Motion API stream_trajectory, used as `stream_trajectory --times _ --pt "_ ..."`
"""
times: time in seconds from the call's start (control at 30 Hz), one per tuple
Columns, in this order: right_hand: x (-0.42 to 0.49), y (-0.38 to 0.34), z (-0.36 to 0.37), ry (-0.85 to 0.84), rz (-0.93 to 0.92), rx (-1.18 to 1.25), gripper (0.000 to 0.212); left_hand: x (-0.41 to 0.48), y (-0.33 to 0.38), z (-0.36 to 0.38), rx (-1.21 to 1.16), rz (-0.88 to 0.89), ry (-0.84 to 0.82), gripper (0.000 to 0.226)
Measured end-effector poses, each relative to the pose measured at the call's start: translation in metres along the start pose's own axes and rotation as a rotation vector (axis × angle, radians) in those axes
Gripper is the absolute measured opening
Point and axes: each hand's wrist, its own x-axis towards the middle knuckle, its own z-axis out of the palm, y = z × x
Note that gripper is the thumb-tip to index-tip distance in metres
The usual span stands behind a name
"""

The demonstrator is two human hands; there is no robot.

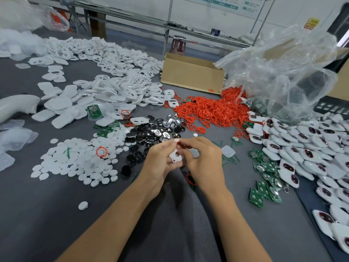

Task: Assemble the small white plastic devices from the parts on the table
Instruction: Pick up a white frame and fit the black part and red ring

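Observation:
Both my hands meet above the grey table at its middle. My left hand grips a small white plastic shell with a hole in it. My right hand pinches the shell's upper end, where a bit of red ring shows between my fingertips. Parts lie all around: white round discs at the left, black and silver button pieces ahead, red rubber rings beyond them, green circuit boards at the right, white shells at the far left.
Finished white devices with dark windows are heaped along the right side. A cardboard box and a crumpled clear plastic bag stand at the back. A red ring lies under my right wrist. Clear bags lie at the left edge.

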Motion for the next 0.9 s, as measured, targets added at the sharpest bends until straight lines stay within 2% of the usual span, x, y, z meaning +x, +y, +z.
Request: stream_trajectory --times 0.17,0.37,0.63,0.77,0.9 --pt "0.001 -0.003 0.000 0.014 0.056 0.061 0.021 0.001 -0.004 -0.001 0.074 0.039 0.041 0.025" --pt "0.002 -0.005 0.001 0.024 0.154 0.181 0.022 0.000 -0.005 -0.001 0.052 0.066 0.049 0.023" --pt "-0.001 -0.008 0.006 0.001 0.149 0.220 0.020 0.001 -0.005 -0.001 0.018 0.063 0.086 0.025" --pt "0.000 -0.003 -0.001 0.019 0.386 0.589 0.031 -0.001 -0.006 0.001 0.037 0.077 0.001 0.026" --pt "0.004 0.007 -0.011 -0.166 0.634 1.016 0.052 0.000 -0.006 0.005 0.091 0.116 -0.030 0.026"
